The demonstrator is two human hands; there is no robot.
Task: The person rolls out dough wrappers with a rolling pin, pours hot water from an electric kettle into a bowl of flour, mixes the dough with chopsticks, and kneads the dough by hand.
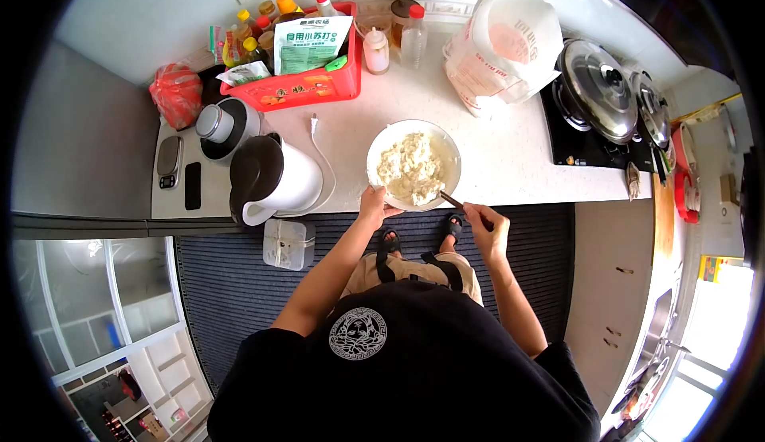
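A white bowl point(453, 173) stands near the counter's front edge, with pale, lumpy, floury dough point(410, 167) inside. My left hand point(374, 205) grips the bowl's rim at the near left. In my right hand point(488, 231), fingers closed, are dark chopsticks point(453, 201); whether one or two sticks cannot be told. They slant over the near right rim, and their tips reach the dough.
Left of the bowl are a white kettle point(299, 179), a cable point(323, 151) and a red basket point(307, 90) of bottles and packets. Behind stand a squeeze bottle point(375, 52) and a white plastic bag point(502, 56). A lidded pan point(599, 91) sits on the stove at right.
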